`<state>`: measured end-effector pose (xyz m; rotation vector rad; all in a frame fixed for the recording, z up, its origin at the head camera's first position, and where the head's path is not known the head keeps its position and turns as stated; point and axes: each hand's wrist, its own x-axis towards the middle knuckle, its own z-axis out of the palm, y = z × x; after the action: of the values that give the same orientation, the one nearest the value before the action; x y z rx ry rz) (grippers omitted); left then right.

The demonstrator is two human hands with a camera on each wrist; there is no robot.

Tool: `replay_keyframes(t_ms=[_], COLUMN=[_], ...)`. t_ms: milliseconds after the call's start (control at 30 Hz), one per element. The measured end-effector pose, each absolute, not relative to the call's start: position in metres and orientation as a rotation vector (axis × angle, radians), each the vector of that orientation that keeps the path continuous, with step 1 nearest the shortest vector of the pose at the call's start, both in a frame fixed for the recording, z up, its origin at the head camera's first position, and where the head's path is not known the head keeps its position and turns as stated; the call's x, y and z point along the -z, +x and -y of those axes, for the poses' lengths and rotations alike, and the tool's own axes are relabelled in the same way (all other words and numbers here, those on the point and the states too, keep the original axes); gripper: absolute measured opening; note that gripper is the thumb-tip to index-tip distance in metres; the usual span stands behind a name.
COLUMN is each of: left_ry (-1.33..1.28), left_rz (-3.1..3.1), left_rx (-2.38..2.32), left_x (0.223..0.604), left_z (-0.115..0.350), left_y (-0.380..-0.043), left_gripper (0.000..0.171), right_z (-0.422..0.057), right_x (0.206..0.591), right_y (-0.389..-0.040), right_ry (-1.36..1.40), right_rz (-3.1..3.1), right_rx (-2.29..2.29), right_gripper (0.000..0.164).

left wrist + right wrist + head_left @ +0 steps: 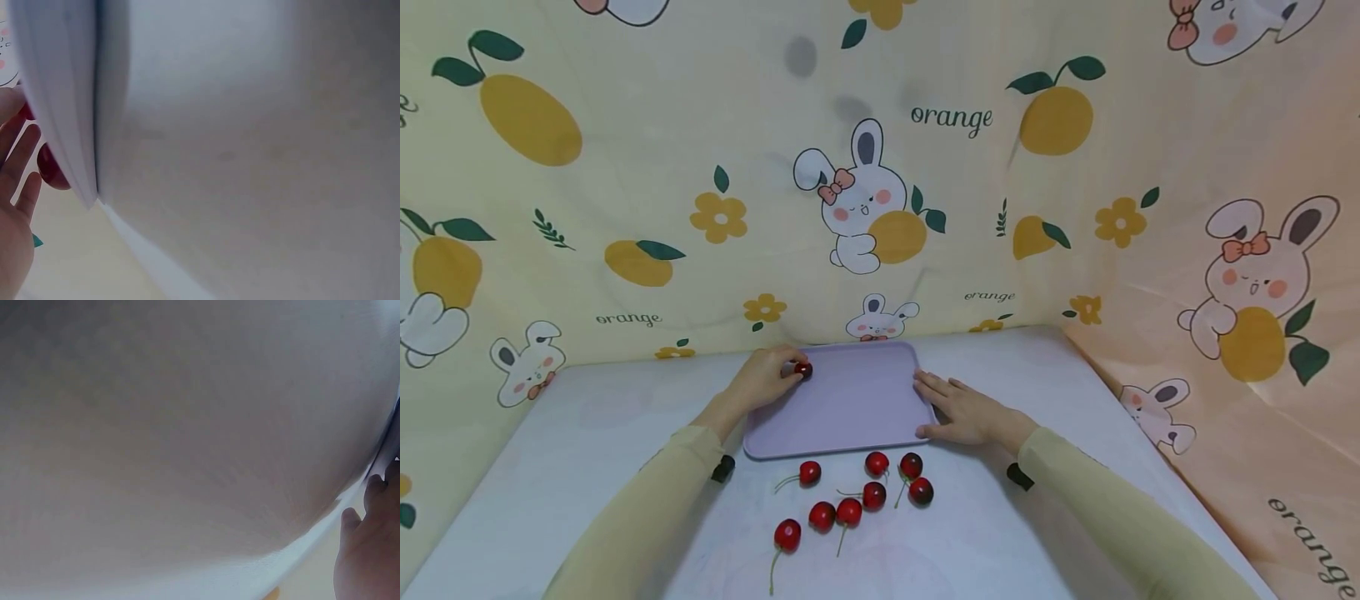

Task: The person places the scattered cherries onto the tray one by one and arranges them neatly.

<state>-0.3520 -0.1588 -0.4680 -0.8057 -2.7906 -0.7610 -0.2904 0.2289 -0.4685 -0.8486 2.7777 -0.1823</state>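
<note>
The left hand reaches over the far left corner of a shallow, rounded lilac tray, thumb and forefinger pinching a glossy dark red cherry just inside that corner. From the left wrist, a second red round shape shows beside the tray's rim, near the other fingers; whether they touch it cannot be told.

The right hand lies at the tray's right edge, its fingers straight and mostly side by side, fingertips on the rim and thumb apart near the near right corner.

The tray rests toward the far edge of a white-covered tabletop. Eight shiny red cherries, several with thin green stems showing, lie loosely scattered in front of the tray's near edge. Both arms wear pale yellow-beige sleeves. Behind the far edge hangs a cream cloth printed with white rabbits, oranges and flowers.
</note>
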Motion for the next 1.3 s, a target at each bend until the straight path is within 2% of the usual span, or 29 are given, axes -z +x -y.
replay_keyframes(t_ms=[500, 1300], left_ry=[-0.807, -0.996], left_rz=[2.735, 2.642], left_rx=[0.843, 0.842], left_x=[0.455, 0.435], left_z=[0.164, 0.169], left_y=[-0.342, -0.262], left_gripper=[0.029, 0.029], right_z=[-0.23, -0.23], right_x=[0.467, 0.47], right_y=[-0.292, -0.293], right_ry=[-0.857, -0.861], right_rz=[-2.777, -2.766], right_rx=[0.173, 0.192], right_gripper=[0.096, 0.095])
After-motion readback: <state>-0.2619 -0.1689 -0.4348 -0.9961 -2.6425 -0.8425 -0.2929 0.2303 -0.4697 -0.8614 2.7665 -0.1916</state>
